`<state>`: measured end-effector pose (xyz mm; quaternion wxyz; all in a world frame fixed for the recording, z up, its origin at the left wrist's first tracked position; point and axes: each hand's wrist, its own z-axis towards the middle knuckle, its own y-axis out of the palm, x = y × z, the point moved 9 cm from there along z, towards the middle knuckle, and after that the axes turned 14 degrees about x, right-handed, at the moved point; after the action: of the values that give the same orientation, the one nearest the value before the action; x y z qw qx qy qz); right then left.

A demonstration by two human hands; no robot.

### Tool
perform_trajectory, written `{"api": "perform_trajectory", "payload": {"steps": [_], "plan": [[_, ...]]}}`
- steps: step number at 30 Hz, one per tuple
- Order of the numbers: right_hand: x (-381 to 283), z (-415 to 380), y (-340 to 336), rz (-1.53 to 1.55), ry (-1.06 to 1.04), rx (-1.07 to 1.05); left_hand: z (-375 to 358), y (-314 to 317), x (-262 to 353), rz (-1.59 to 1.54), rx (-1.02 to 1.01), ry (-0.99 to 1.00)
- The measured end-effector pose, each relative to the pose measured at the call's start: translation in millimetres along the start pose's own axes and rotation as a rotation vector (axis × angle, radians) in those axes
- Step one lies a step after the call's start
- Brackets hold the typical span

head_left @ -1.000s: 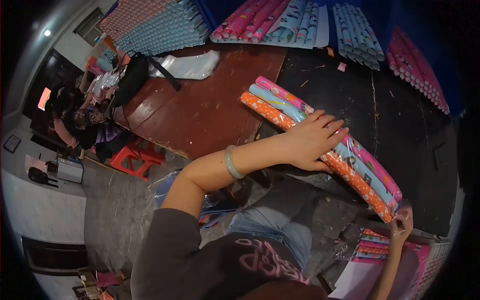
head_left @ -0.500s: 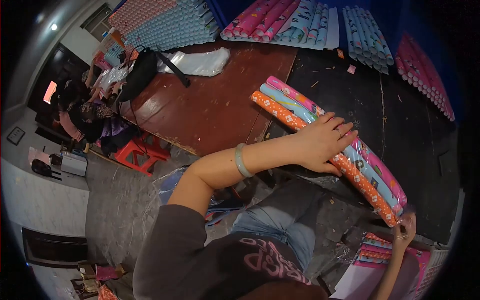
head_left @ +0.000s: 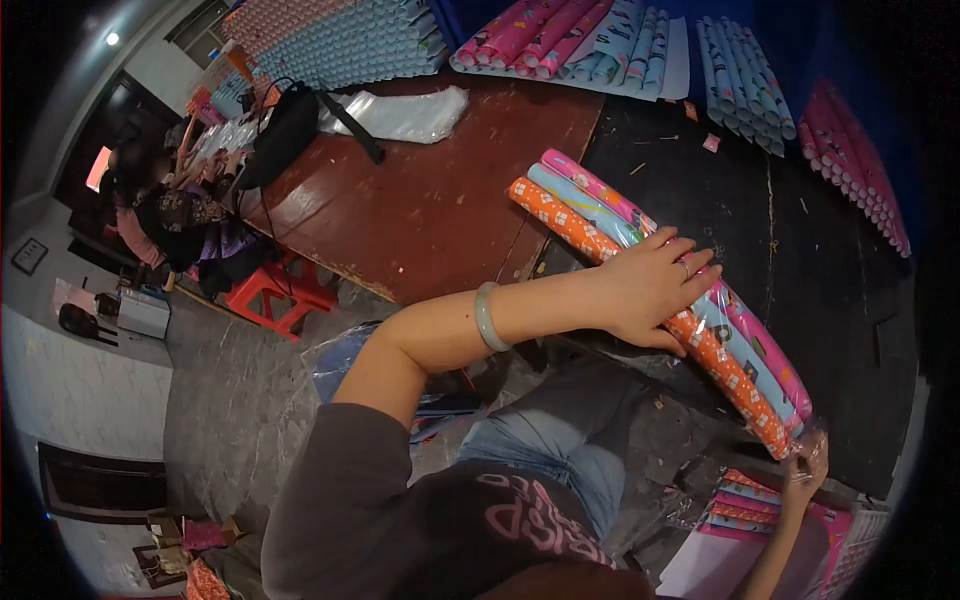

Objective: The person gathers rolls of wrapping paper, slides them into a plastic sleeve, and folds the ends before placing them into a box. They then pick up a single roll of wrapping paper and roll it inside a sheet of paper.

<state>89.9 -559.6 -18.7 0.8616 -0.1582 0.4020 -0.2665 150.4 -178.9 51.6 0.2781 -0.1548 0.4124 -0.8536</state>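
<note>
Three wrapping paper rolls [head_left: 752, 352], one orange, one light blue and one pink, lie side by side in a clear plastic sleeve. They slant across the dark table. My left hand [head_left: 655, 285], with a ring and a pale bangle on its wrist, lies across the middle of the bundle. Its fingers curve over the rolls and the thumb rests at the orange roll's near side. At the bundle's lower right end, my right hand [head_left: 806, 462] is closed on the gathered clear plastic at the roll ends. Its fingertips are partly hidden by glare.
Stacked pink and blue rolls [head_left: 560, 45] stand along the back, with more blue rolls [head_left: 742, 85] and pink rolls [head_left: 855, 165] at right. Clear plastic sleeves [head_left: 410, 115] and a black bag [head_left: 285, 135] lie on the red-brown table [head_left: 400, 220]. A person [head_left: 185, 215] sits beyond a red stool [head_left: 285, 295].
The view has shifted slightly. My left hand stays on the bundle, and my right hand's fingers have turned a little at the plastic end.
</note>
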Motion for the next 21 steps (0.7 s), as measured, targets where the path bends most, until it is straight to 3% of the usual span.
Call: {"api": "perform_trajectory", "payload": {"steps": [2, 4, 8, 10, 13, 17, 19, 21], "plan": [[-19, 4, -2, -0.115, -0.037, 0.107, 1, 0, 0, -0.003, 0.001, -0.006], [-11, 11, 7, 0.107, 0.345, 0.137, 0, 1, -1, 0.005, 0.005, -0.014], [-11, 24, 11, -0.034, 0.180, -0.025, 0, 0, -1, 0.012, 0.002, -0.013], [-23, 23, 15, 0.062, -0.062, -0.108, -1, 1, 0, 0.016, 0.000, 0.000], [-19, 16, 9, 0.100, -0.020, 0.031, 0, -1, 0, 0.000, -0.002, -0.012], [-24, 20, 13, -0.049, 0.073, -0.003, 0, 2, 0, 0.006, 0.000, -0.016], [-20, 26, 12, 0.032, 0.329, 0.113, 1, 2, -1, 0.014, 0.004, -0.028], [-14, 29, 13, 0.087, 0.312, 0.057, 1, 2, -1, 0.017, -0.001, -0.029]]}}
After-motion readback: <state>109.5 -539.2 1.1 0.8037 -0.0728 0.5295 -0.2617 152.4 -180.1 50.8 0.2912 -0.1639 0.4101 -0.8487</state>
